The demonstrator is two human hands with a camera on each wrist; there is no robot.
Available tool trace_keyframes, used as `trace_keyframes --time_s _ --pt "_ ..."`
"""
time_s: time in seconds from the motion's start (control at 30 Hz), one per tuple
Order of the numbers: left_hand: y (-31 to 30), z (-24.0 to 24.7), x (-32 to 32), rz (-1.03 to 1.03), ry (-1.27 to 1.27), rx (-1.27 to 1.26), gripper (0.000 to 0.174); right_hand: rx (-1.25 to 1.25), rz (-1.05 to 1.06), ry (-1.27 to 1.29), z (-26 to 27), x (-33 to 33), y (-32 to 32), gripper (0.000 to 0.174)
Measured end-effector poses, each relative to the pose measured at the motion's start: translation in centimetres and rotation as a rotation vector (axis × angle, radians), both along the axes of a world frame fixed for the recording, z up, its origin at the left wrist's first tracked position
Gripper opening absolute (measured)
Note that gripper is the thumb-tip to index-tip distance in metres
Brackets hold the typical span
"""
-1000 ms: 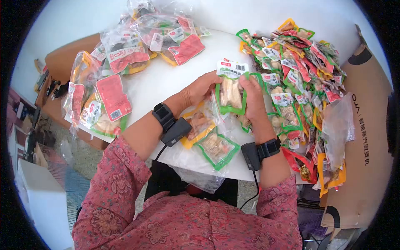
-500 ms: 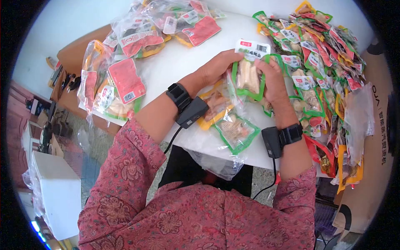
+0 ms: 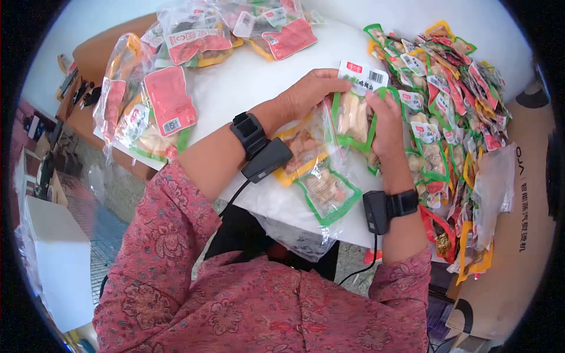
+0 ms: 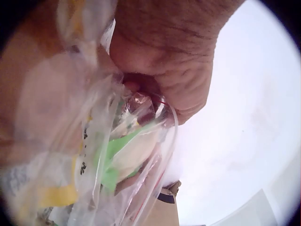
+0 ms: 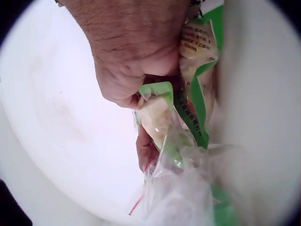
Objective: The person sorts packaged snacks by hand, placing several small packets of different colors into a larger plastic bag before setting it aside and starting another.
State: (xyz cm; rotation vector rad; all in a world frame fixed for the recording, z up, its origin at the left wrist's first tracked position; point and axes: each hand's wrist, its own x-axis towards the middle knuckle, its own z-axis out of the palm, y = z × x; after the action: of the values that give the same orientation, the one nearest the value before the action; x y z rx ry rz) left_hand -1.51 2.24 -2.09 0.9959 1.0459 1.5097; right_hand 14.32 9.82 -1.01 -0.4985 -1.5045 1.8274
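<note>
Over the worktop (image 3: 241,94), the left hand (image 3: 309,94) is clamped on the packet (image 3: 354,115) near its upper left edge and on the clear bag (image 3: 321,132); the right hand (image 3: 385,123) grips the packet's right side. A second packet (image 5: 200,75) touches the right hand. Filled bags (image 3: 170,103) lie to the left, a pile (image 3: 453,94) to the right.

I can't tell if this is a home or shop: food packs (image 3: 438,88) are piled on my white surface (image 3: 241,82), a big cardboard box (image 3: 505,276) beside it.
</note>
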Motion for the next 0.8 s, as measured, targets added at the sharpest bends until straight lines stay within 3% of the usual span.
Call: trace_keyframes --time_s 0.17,0.37,0.8 --pt "-0.2 0.5 0.0 0.022 0.025 -0.039 0.013 0.0 -0.009 0.002 0.5 -0.1 -0.7 0.008" --pt "0.0 0.2 0.4 -0.007 -0.135 0.034 0.011 -0.014 0.011 0.045 0.0 -0.1 -0.4 0.011" --pt "0.0 0.3 0.5 -0.004 0.064 -0.052 0.019 0.039 -0.137 0.04 0.2 -0.2 -0.4 0.017"
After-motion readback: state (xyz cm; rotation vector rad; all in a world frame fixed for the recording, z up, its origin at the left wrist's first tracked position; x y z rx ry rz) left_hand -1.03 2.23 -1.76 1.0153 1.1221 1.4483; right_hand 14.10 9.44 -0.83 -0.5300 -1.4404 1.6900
